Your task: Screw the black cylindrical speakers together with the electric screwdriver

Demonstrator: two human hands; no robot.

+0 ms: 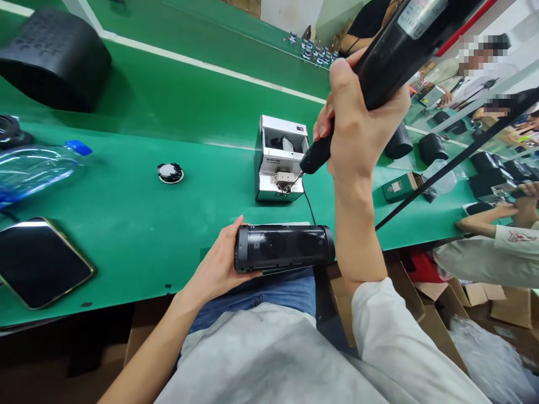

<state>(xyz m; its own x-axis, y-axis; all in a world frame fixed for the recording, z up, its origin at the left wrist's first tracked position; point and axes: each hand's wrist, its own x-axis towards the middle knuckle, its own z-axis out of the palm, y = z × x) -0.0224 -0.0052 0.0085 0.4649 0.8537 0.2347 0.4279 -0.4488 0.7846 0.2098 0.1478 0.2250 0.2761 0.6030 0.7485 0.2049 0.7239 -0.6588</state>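
My right hand (pixel 357 112) is wrapped round a black electric screwdriver (pixel 391 56), held tilted with its bit down to the left. The bit's tip meets the front pick-up part of a small white screw feeder (pixel 280 160); whether a screw sits on it is too small to tell. My left hand (pixel 223 252) grips the left end of a black speaker-like housing (pixel 284 247) with a perforated face. The housing lies level at the table's front edge, above my lap.
On the green table (pixel 126 213) stand a black dish (pixel 170 172) holding small dark pieces, a phone (pixel 44 261), a plastic bottle (pixel 37 168) and a large black casing (pixel 54 59). A green box (pixel 398 188) stands right, beyond a slanting black bar (pixel 446 163). Co-workers sit at right.
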